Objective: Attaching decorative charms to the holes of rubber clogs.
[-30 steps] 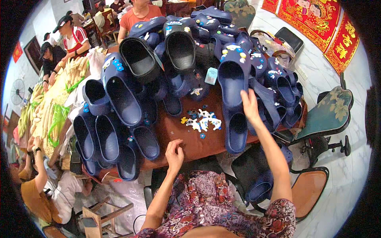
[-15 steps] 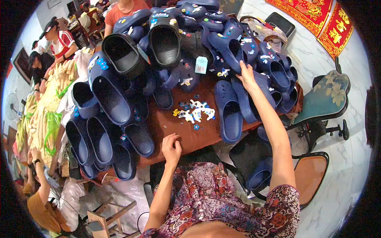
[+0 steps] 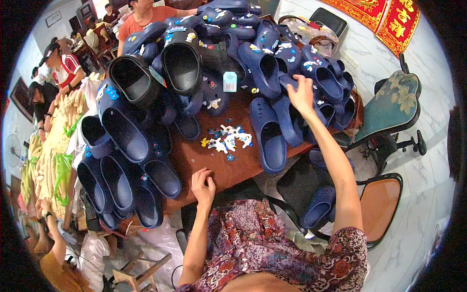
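My right hand reaches to the right part of the clog pile. Its fingers and thumb close on the heel strap of a navy clog, partly hidden by the hand. A longer navy clog lies just left of it, sole down, heel toward me. My left hand rests at the near edge of the brown-covered table, its fingers loosely bent and apart, holding nothing. Beyond it lies a small heap of white, blue and yellow shoe charms.
Black clogs and navy clogs with charms pile up at the back, one bearing a pale blue tag. More navy clogs fill the left. A green chair stands right. Several people are further off, one in orange behind the pile.
My view has shifted slightly, so the pile sits further left. My right hand has moved from the upper clog to the strap beside it. My left hand has opened a little at the table edge.
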Motion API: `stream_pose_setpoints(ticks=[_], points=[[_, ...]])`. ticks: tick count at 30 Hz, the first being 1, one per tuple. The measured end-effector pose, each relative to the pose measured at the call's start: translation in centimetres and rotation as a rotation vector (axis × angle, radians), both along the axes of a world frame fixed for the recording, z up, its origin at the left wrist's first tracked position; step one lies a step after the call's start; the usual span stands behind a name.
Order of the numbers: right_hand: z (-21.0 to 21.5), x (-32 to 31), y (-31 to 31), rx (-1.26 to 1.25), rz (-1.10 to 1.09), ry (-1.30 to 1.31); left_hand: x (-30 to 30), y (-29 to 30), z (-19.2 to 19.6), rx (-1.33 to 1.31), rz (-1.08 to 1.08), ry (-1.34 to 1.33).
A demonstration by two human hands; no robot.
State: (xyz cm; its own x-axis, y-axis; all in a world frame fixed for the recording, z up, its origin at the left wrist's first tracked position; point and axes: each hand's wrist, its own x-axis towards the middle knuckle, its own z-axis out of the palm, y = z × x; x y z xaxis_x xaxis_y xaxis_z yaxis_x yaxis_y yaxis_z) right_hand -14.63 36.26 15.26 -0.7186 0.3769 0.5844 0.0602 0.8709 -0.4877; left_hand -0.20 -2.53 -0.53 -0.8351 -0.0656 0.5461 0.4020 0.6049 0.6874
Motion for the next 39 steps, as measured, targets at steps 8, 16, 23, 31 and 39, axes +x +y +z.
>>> stream_pose_setpoints(ticks=[8, 16, 23, 31, 39], points=[[-2.8, 8.5, 4.4, 0.148, -0.18, -0.25, -0.1, 0.0, -0.2, -0.051, -0.019, 0.016], [-2.8, 11.5, 2.1, -0.114, -0.134, -0.041, -0.1, 0.4, -0.1, -0.019, -0.018, 0.023], [-2.7, 14.5, -1.5, 0.046, -0.101, 0.13, 0.9, -0.2, -0.6, -0.05, 0.023, -0.01], [2.8, 19.5, -8.4, -0.093, 0.131, 0.109, 0.2, -0.4, -0.2, 0.034, -0.038, 0.017], [-0.4, 23.9, -15.3, 0.033, 0.521, -0.142, 4.4, -3.2, 0.8, 0.041, 0.036, 0.012]])
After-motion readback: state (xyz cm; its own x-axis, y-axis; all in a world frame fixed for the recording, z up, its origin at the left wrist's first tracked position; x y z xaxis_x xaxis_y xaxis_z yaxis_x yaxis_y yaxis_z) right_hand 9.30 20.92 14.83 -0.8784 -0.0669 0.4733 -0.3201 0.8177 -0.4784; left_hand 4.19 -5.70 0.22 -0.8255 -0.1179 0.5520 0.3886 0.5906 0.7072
